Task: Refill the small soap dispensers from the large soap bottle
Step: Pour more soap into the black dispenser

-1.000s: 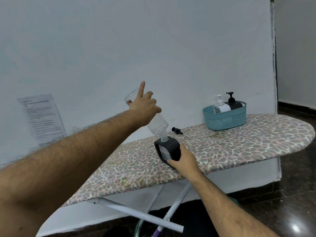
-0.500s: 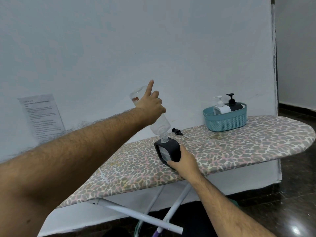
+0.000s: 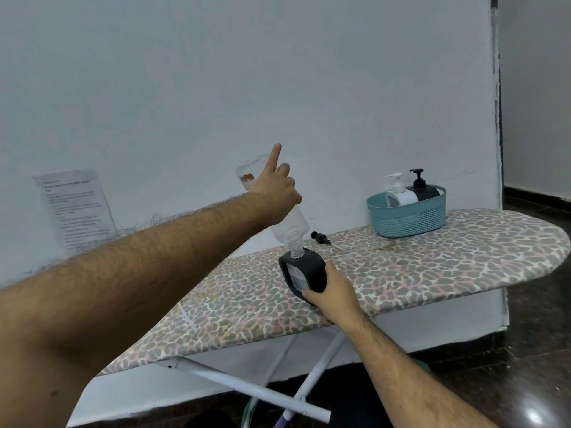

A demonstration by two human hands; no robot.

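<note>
Leftmost, a printed paper sheet (image 3: 75, 208) hung on the pale wall (image 3: 278, 72). Your left hand (image 3: 275, 193) reached out over the ironing board (image 3: 432, 264), its grip wrapped round the clear large soap bottle (image 3: 289, 227) with the index finger pointing straight up. You had the bottle tipped neck-down, its threaded mouth set into the opening on top of the black soap dispenser (image 3: 304, 274). Your right hand (image 3: 332, 290) held that dispenser from the near side, thumb on its front lower corner, and the dispenser stood on the board's leopard-patterned cover near the front edge. Just behind it a black pump head (image 3: 319, 237) lay loose on the cover. Further right, a teal basket (image 3: 408, 219) sat by the wall with a white pump dispenser (image 3: 400, 194) and a black pump dispenser (image 3: 421, 188) upright inside, side by side. White crossed legs (image 3: 247, 387) propped the board over a dark, glossy floor (image 3: 525, 366).
</note>
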